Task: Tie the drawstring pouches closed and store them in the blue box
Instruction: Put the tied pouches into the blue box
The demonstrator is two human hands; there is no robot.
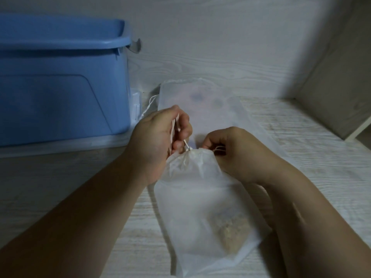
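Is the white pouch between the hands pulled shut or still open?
Mostly shut: the near pouch has its mouth bunched into gathers, with the left hand and right hand each pinching a cord. No knot shows.

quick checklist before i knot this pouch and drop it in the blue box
1. Near pouch mouth cinched: ok, gathered at the top.
2. Both cord ends held: ok, left hand pulls one cord, right hand pinches the other loop.
3. Knot tied: not ok, no knot visible yet.
4. Contents inside: ok, a tan lump shows through the lower fabric.
5. Blue box open and has room: cannot tell, only its side and rim show.
6. Second pouch tied: cannot tell, its cord trails loose toward the box.
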